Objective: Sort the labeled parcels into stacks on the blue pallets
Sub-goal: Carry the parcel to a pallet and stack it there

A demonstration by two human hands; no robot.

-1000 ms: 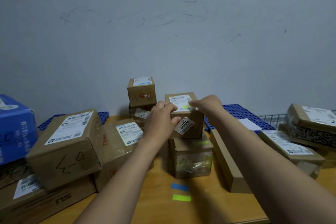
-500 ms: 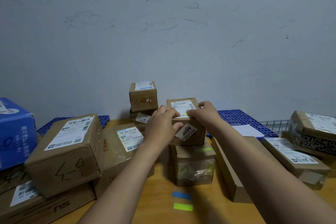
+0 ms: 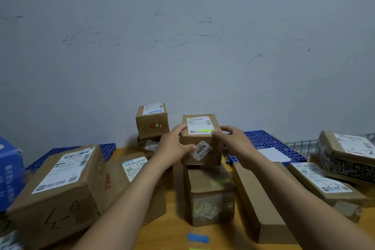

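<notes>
**Q:** Head view: what writing can be read?

**A:** The small parcel (image 3: 200, 140) at centre carries a white shipping label on top, with a yellow-green highlighted strip, and a tilted tag on its near face ending in "004". The large parcel (image 3: 60, 184) at near left is hand-marked "4-" in black. The top box (image 3: 152, 121) of the far stack is marked "3-" beside a red scribble. The blue carton (image 3: 10, 172) at the left edge bears white print too small to read.

**Q:** How are the hands placed?

**A:** Both grip the small parcel. The left hand (image 3: 172, 146) wraps its left side, thumb on the near face beside the tag. The right hand (image 3: 233, 140) wraps its right side, thumb at the top edge on the highlighted strip.

**Q:** Where does that parcel sit?

**A:** Directly above the taped box (image 3: 211, 195) standing on the wooden table (image 3: 176, 227). Whether the two touch cannot be told.

**Q:** Counts?

**A:** Two hands. There are two blue pallets, the left pallet (image 3: 107, 148) and the right pallet (image 3: 269, 140), both far against the wall. The far stack holds two boxes. One long plain box (image 3: 257, 199) lies right of the taped box. One white sheet (image 3: 274, 154) lies on the right pallet. One blue tape mark (image 3: 197, 237) lies near, on the table.
</notes>
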